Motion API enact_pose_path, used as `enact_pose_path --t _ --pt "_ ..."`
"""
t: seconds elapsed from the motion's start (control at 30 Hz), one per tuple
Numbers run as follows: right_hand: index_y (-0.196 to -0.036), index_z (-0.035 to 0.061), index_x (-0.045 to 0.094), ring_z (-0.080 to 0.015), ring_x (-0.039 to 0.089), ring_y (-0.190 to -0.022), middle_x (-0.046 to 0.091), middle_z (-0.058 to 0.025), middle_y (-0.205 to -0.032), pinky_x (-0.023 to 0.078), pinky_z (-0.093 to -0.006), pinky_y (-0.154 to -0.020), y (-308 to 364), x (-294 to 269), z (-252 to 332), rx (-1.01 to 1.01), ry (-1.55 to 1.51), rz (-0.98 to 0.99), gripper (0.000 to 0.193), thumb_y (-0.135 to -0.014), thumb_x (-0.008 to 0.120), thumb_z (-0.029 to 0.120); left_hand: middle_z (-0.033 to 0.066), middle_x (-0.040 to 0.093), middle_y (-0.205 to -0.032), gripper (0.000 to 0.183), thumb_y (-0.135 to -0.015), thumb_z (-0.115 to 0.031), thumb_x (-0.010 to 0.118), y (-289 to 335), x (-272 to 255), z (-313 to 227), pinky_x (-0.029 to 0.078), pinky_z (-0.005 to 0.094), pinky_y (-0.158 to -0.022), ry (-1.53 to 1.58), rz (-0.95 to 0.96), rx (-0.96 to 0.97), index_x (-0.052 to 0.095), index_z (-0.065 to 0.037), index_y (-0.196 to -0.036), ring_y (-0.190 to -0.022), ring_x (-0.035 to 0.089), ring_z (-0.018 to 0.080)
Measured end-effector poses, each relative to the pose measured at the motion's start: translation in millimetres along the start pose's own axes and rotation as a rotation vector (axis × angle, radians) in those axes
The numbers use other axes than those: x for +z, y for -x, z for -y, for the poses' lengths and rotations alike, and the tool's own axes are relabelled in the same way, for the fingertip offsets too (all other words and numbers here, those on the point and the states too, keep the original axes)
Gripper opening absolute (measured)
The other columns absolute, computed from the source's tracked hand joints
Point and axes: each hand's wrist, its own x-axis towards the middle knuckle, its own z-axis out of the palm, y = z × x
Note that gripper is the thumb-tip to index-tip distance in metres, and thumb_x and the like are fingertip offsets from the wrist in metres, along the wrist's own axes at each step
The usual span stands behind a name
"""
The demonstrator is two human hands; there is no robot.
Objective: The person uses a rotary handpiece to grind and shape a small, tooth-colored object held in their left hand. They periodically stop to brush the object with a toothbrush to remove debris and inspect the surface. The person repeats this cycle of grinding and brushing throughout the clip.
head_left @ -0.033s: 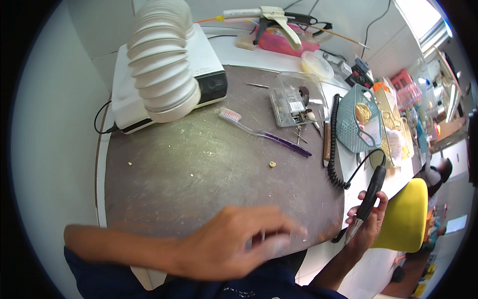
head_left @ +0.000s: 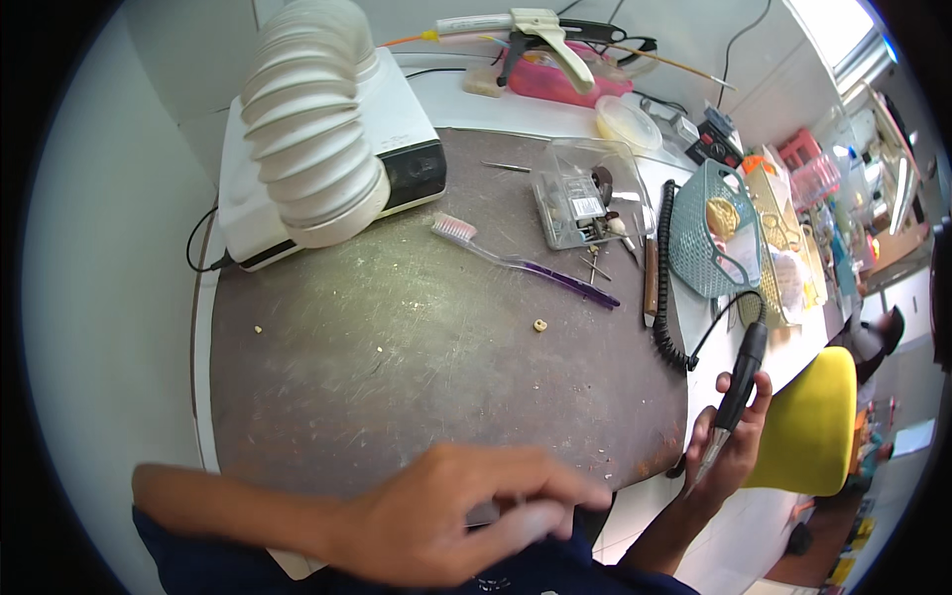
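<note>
My left hand [head_left: 456, 511] is over the near edge of the work surface, close to my body. Its fingers are loosely stretched and somewhat blurred by motion, with nothing visible in them. In my right hand [head_left: 734, 451], off the near right corner, is a rotary handpiece [head_left: 739, 387] with a black body. Its silver tip points down toward my wrist, and a black coiled cord [head_left: 666, 307] runs to it. A small tooth-like piece [head_left: 539, 325] lies on the dark work surface [head_left: 327, 397]. Behind it rests a toothbrush [head_left: 565, 282] with a purple handle.
At the back left stands a white machine [head_left: 248, 198] with a ribbed hose [head_left: 307, 129]. A clear box [head_left: 585, 213] of small parts, a wooden-handled tool [head_left: 651, 280] and a teal basket [head_left: 699, 243] are at the right. Beyond my right hand is a yellow chair [head_left: 808, 426].
My left hand has dropped slightly toward my body, and its thumb and fingers look nearer each other. My right hand still has the handpiece. The view has shifted slightly.
</note>
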Motion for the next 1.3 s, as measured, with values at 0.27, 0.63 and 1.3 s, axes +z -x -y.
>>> enact_pose_path --t 0.27,0.63,1.3 --pt "-0.146 0.0066 0.025 -0.0045 0.041 -0.045 0.045 -0.0151 -0.104 0.031 -0.0132 -0.032 -21.6 23.3 5.3 0.076 -0.039 -0.083 0.067 -0.087 0.055 0.006 0.0171 0.066 -0.099 0.021 -0.092 -0.009 0.064 41.7 29.7 1.5 0.050 0.0330 -0.079 0.452 -0.053 0.135 0.065 0.005 -0.108 -0.088 0.063 0.0238" --pt "-0.088 0.0078 0.047 -0.0057 0.031 -0.053 0.036 0.0014 -0.073 0.027 -0.0209 -0.043 -25.4 -20.5 2.6 0.136 -1.049 0.207 0.015 -0.100 0.051 0.016 0.0158 0.067 -0.091 0.017 -0.082 0.006 0.066 1.3 27.7 -15.1 0.053 0.0345 -0.077 0.130 -0.197 0.219 0.068 0.006 -0.099 -0.081 0.065 0.0242" --pt "-0.107 -0.0018 0.060 -0.0188 0.067 -0.086 0.064 -0.0122 -0.092 0.054 -0.0285 -0.074 -88.6 96.5 -28.9 -0.033 0.384 0.658 0.019 -0.095 0.059 0.014 0.0075 0.066 -0.093 0.007 -0.093 -0.004 0.060 -79.2 -30.0 38.0 0.053 0.0295 -0.073 -0.320 -0.640 -0.076 0.065 0.000 -0.097 -0.082 0.064 0.0152"
